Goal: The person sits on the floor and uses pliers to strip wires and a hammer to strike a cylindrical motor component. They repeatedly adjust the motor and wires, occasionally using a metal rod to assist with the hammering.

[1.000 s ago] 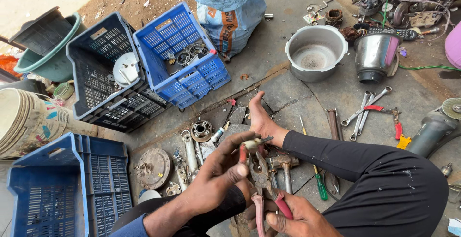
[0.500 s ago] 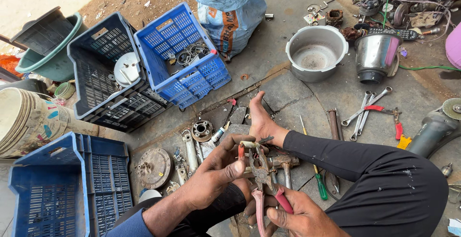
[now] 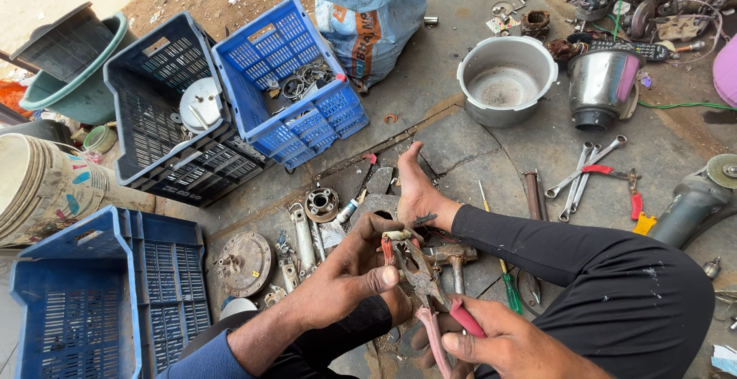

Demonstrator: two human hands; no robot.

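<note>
Head view, looking down: your right hand (image 3: 503, 341) at the bottom edge is closed around the pink-red handles of a pair of pliers (image 3: 426, 283), whose rusty jaws point up and away from you. Your left hand (image 3: 349, 275) is curled over the pliers' head, thumb and fingers pinching a small pale cylindrical part (image 3: 397, 235) right at the jaws. Both hands sit just above your bent leg in black cloth, with your bare foot (image 3: 418, 191) resting on the concrete floor (image 3: 453, 130) just beyond them.

Beside the foot lie a green-handled screwdriver (image 3: 503, 279) and a hammer (image 3: 454, 260). To the left of your left hand, scattered metal parts lie on the floor: a round rusty plate (image 3: 244, 262) and a small bearing housing (image 3: 321, 204). At the bottom left corner stands a blue crate (image 3: 77, 302).

Farther off to the right, spanners (image 3: 585, 166) lie near an angle grinder (image 3: 695, 202). Beyond the foot sit a steel pot (image 3: 507, 80) and a steel jar (image 3: 603, 84). Toward the far left, a bright blue crate (image 3: 288, 80) leans against a dark one (image 3: 165, 114), with a blue sack (image 3: 365, 14) behind them.
</note>
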